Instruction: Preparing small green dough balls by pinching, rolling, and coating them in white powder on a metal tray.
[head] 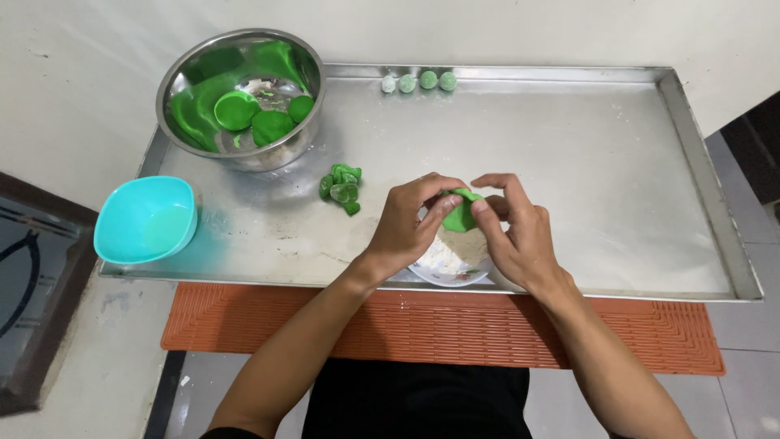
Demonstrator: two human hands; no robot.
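Observation:
Both my hands meet over the front middle of a large steel tray (617,162). My left hand (406,228) and my right hand (512,232) pinch a flattened piece of green dough (461,215) between their fingertips. Under the hands sits a small white plate (451,268) with pale filling, mostly hidden. Several small green dough lumps (341,187) lie on the tray to the left of my hands.
A steel bowl (195,65) at the tray's back left holds green dough pieces (272,126). A turquoise bowl (146,219) stands on the front left corner. Several floured green balls (418,81) line the back rim. An orange ribbed mat (650,333) lies under the tray.

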